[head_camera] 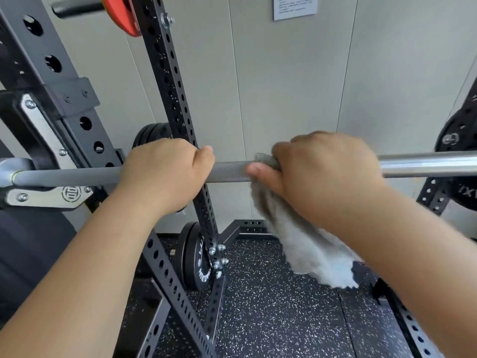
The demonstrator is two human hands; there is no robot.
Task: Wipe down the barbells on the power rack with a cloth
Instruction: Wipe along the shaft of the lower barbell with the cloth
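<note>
Barbell [227, 172] grey, knurled, gripped with grey cloth [304, 244].

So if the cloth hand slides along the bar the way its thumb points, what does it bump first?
Probably the left hand, gripping the barbell; only bare bar lies between it and the right hand holding the cloth.

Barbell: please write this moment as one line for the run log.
step: wipe barbell | left hand: grips barbell | right hand: holds cloth round barbell | barbell: rests on rack
</note>
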